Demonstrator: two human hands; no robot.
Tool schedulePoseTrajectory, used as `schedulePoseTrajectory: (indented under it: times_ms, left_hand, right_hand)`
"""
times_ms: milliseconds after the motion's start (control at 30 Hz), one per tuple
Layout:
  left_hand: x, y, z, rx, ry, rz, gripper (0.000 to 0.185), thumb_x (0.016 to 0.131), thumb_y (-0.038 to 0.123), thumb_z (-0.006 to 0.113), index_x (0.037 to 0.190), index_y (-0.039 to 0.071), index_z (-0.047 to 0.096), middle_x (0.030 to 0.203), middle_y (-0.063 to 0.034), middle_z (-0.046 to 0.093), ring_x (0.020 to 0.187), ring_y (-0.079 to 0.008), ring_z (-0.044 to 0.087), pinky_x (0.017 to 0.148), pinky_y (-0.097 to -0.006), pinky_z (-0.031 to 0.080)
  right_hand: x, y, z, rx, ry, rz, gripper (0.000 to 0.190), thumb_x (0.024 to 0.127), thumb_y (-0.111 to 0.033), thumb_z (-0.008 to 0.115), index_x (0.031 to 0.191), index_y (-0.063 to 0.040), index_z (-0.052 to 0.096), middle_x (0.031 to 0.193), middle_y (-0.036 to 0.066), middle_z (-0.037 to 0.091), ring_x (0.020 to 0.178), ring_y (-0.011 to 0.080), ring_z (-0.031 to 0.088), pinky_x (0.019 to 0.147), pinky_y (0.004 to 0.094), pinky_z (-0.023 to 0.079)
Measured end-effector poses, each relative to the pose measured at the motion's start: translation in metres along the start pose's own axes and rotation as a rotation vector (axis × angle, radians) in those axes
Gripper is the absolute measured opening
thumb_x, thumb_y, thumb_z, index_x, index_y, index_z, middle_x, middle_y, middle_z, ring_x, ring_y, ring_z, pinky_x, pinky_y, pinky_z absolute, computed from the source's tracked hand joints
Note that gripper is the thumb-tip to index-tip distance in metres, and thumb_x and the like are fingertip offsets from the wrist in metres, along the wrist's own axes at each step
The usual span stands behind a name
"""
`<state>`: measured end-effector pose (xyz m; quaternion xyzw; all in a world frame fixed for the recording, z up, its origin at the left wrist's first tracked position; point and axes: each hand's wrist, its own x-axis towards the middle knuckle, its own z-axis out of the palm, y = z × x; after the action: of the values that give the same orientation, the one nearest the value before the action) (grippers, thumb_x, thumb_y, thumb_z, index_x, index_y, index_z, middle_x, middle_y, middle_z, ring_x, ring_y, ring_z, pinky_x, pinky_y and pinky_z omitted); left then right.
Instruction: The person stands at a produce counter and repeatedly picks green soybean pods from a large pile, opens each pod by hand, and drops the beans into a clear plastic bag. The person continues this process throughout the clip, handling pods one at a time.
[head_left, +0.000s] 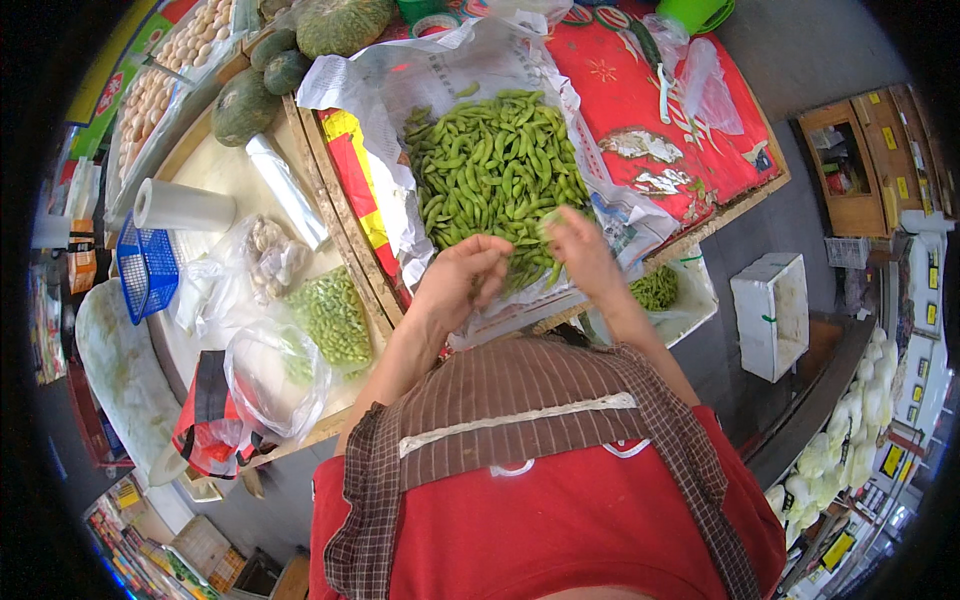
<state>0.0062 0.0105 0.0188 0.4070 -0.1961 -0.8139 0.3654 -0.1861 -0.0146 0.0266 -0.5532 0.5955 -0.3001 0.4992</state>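
Green soybean pods lie heaped in a basket lined with printed paper. My left hand is over the near left edge of the heap, its fingers bent inward; whether anything is between them cannot be told. Over the near right part of the pods is my right hand, blurred, with something pale green at its fingertips, probably a pod. The two hands are apart. Left of the basket, a clear bag of shelled green beans rests on the table beside an open plastic bag.
Green pumpkins, a plastic film roll, a blue basket and bagged garlic are at the left. On the red cloth lies a peeler. White foam boxes stand beyond the table's right edge.
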Motion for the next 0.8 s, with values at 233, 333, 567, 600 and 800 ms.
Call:
schedulePoseTrajectory:
  times_ms: [233,333,567,600,800]
  left_hand:
    - [0.063,-0.012,0.013,0.868,0.319,0.559,0.032,0.090,0.032,0.051,0.076,0.004,0.050,0.061,-0.0122,0.056,0.054,-0.0232,0.056,0.053,-0.0381,0.045]
    - [0.083,-0.014,0.024,1.637,0.442,0.508,0.023,0.087,0.025,0.052,0.082,0.003,0.050,0.066,-0.0179,0.062,0.061,-0.0319,0.063,0.058,-0.0426,0.049]
    - [0.069,0.011,0.027,1.663,0.241,0.566,0.015,0.082,0.018,0.056,0.092,0.008,0.052,0.068,-0.0172,0.061,0.068,-0.0371,0.061,0.060,-0.0468,0.047]
    - [0.063,0.013,0.025,1.655,0.190,0.618,0.014,0.082,0.019,0.056,0.091,0.008,0.053,0.068,-0.0169,0.061,0.068,-0.0367,0.061,0.060,-0.0467,0.047]
    - [0.046,0.018,0.007,1.055,0.196,0.564,0.023,0.089,0.027,0.056,0.089,0.004,0.054,0.064,-0.0041,0.055,0.055,-0.0224,0.054,0.054,-0.0347,0.044]
  right_hand:
    - [0.021,0.005,-0.039,0.199,0.026,0.143,0.026,0.090,-0.024,0.052,0.083,0.001,0.057,0.068,0.006,0.058,0.063,0.0097,0.054,0.056,0.0236,0.044]
    - [0.022,0.011,-0.035,0.459,-0.010,0.158,0.019,0.089,-0.018,0.054,0.089,0.000,0.058,0.071,0.006,0.059,0.063,0.0098,0.055,0.056,0.0241,0.044]
    - [0.027,0.022,-0.022,-0.194,0.129,-0.344,0.020,0.088,-0.015,0.057,0.101,-0.001,0.059,0.078,0.005,0.056,0.071,0.0160,0.054,0.066,0.0313,0.044]
    - [0.027,0.020,-0.022,-0.325,0.072,-0.402,0.021,0.087,-0.016,0.057,0.101,0.000,0.059,0.078,0.006,0.056,0.072,0.0162,0.054,0.067,0.0313,0.044]
    - [0.033,-0.002,-0.009,-0.005,-0.211,-0.051,0.019,0.091,-0.019,0.055,0.098,-0.002,0.058,0.073,-0.001,0.055,0.058,0.0055,0.046,0.051,0.0225,0.037]
